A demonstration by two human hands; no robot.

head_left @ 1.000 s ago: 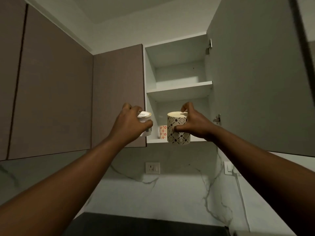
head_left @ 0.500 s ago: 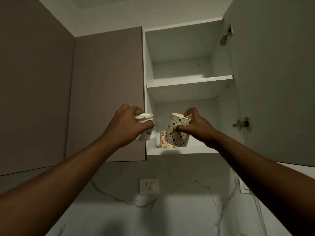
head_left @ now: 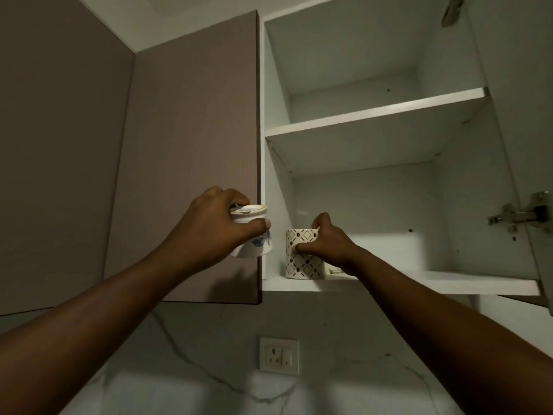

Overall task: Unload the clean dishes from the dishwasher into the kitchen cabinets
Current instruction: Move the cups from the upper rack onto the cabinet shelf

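**Two mugs at the open cabinet**

Head view: the right hand (head_left: 326, 248) grips a patterned mug (head_left: 302, 259) standing upright on the cabinet's bottom shelf (head_left: 449, 284), near its left wall. The left hand (head_left: 215, 232) curls round a white mug (head_left: 254, 245), held in the air just left of the shelf, before the closed door (head_left: 191, 145).

Your right hand (head_left: 326, 247) grips the patterned mug (head_left: 302, 256) standing on the bottom shelf (head_left: 449, 284); your left hand (head_left: 209, 235) holds a white cup (head_left: 254, 248) beside the cabinet.
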